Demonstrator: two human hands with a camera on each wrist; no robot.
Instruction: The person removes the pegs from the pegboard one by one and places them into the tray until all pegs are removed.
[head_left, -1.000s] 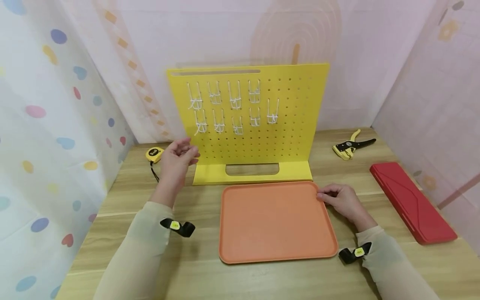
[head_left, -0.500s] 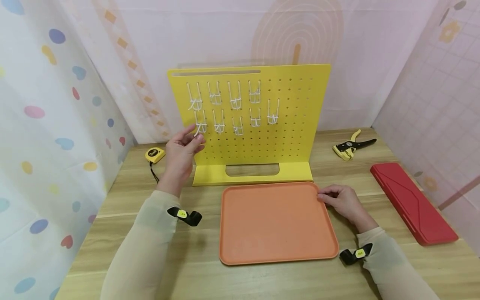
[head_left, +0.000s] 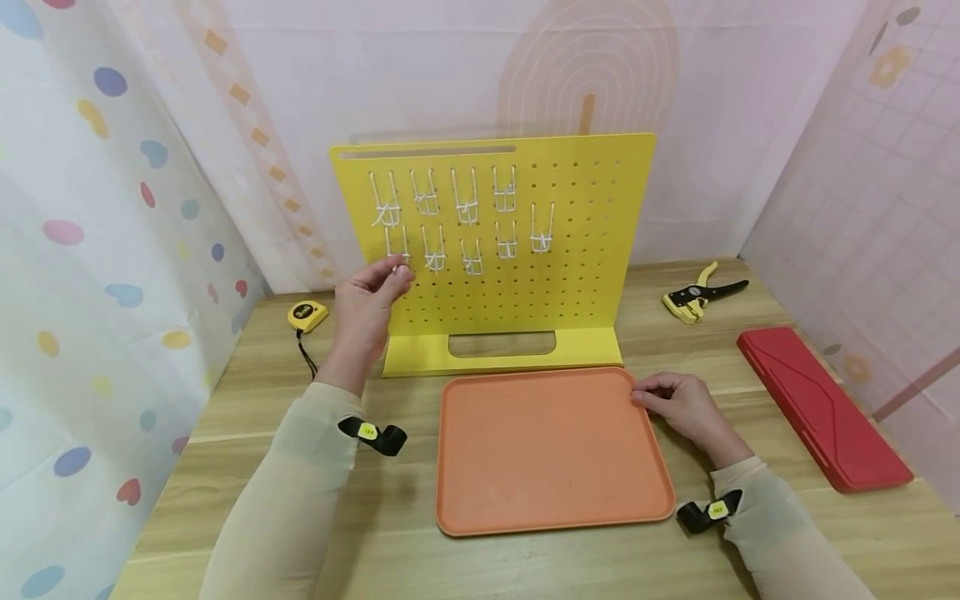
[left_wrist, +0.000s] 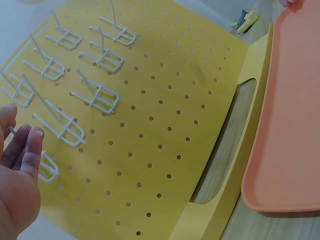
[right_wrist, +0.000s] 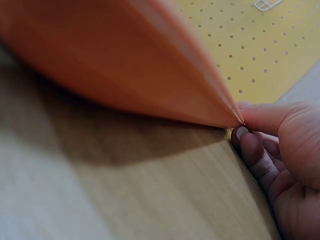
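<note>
A yellow pegboard stands upright on the table, with several white wire hooks in two rows on its left half. At the lower-left end of these rows, my left hand pinches the tip of one hook between thumb and fingers; that hook's base still sits against the board, and its front end is hidden by the fingertips. In front of the board lies a flat orange tray. Its far right corner is pinched by my right hand; the right wrist view shows thumb and fingers on the rim.
A yellow tape measure with a black cord lies left of the board. To the right are yellow-and-black wire strippers and a long red case. Patterned curtains enclose the wooden table.
My left hand has moved up and right to the lower-left hook and its fingers have closed on the tip. The right hand stays at the tray's corner.
</note>
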